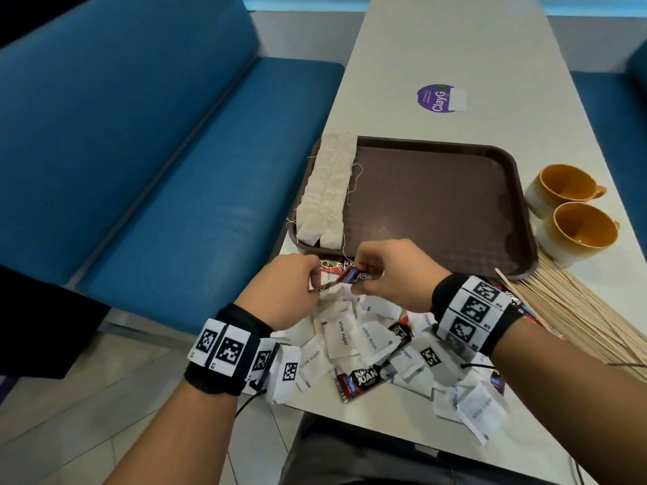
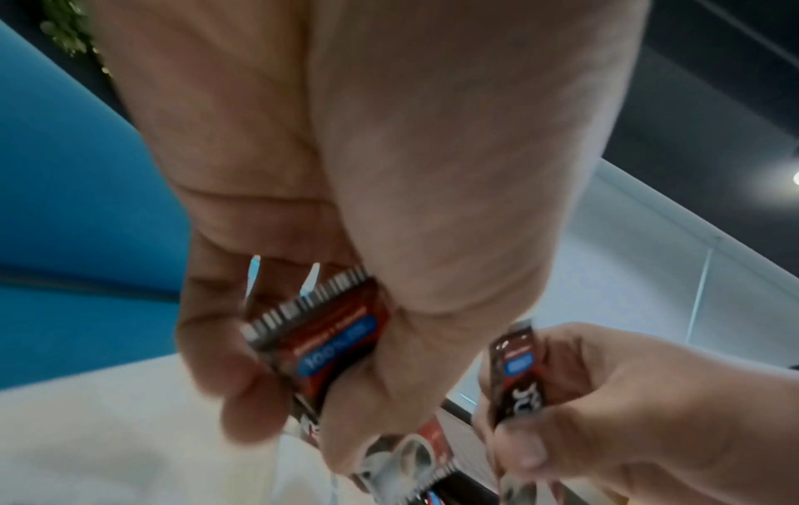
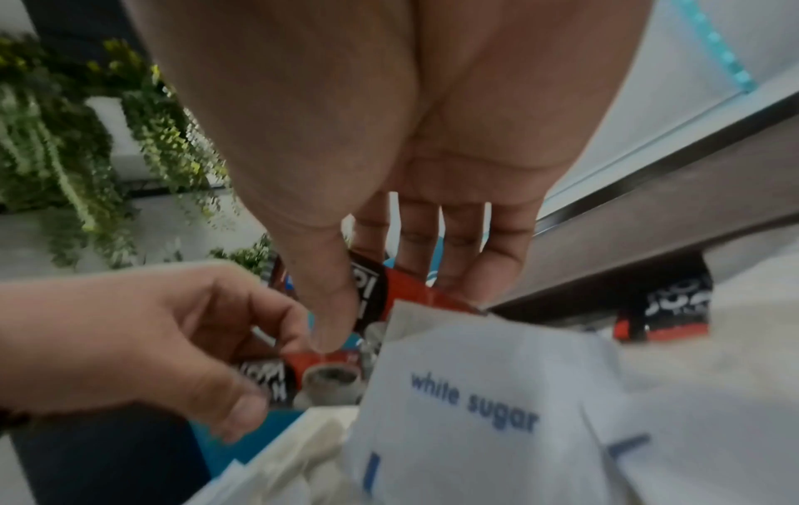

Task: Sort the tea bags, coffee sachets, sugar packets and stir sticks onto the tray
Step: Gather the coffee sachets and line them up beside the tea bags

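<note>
Both hands meet just in front of the brown tray (image 1: 430, 204). My left hand (image 1: 313, 278) grips a small stack of red and black coffee sachets (image 2: 328, 345) between thumb and curled fingers. My right hand (image 1: 360, 274) pinches another coffee sachet (image 3: 371, 297) by its end, held against the left hand's stack. Tea bags (image 1: 329, 190) lie in two rows along the tray's left side. White sugar packets (image 1: 341, 336) and a few loose coffee sachets (image 1: 364, 378) are heaped on the table under my wrists. Wooden stir sticks (image 1: 574, 309) lie in a bundle to the right.
Two orange-lined mugs (image 1: 563, 187) (image 1: 584, 229) stand right of the tray. A purple sticker (image 1: 439, 98) is on the table beyond it. A blue bench seat (image 1: 157, 152) runs along the left. Most of the tray's floor is bare.
</note>
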`<state>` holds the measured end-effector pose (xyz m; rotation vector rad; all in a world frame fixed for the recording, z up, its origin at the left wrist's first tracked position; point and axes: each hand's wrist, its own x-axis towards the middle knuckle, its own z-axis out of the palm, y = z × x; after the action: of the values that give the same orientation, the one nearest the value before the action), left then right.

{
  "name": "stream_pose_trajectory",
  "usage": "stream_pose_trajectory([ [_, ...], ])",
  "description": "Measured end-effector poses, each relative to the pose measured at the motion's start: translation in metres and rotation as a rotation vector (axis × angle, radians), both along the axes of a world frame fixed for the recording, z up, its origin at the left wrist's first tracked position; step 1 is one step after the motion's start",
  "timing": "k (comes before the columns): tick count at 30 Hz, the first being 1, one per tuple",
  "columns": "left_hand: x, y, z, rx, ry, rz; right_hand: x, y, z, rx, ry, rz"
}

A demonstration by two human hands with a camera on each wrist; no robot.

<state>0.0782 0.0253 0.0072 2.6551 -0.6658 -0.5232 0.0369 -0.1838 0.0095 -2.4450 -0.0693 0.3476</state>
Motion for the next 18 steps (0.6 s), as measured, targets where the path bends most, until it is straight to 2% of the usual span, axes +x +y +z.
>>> stream_pose_trajectory([
  [6, 0.004, 0.002, 0.009, 0.076, 0.013, 0.006, -0.001, -0.019, 0.018, 0.303, -0.176, -0.194],
  [10, 0.008, -0.004, 0.0, -0.019, 0.096, -0.075, -0.006, -0.035, 0.026, 0.446, -0.21, -0.293],
  [12, 0.006, -0.011, -0.005, -0.054, 0.103, -0.112, -0.014, -0.043, 0.028, 0.422, -0.218, -0.308],
  [14, 0.004, -0.017, -0.01, -0.054, 0.08, -0.129, -0.023, -0.051, 0.028, 0.318, -0.209, -0.311],
  [18, 0.0, -0.021, -0.02, 0.087, 0.055, -0.155, -0.044, -0.061, 0.027, 0.096, -0.073, -0.241],
])
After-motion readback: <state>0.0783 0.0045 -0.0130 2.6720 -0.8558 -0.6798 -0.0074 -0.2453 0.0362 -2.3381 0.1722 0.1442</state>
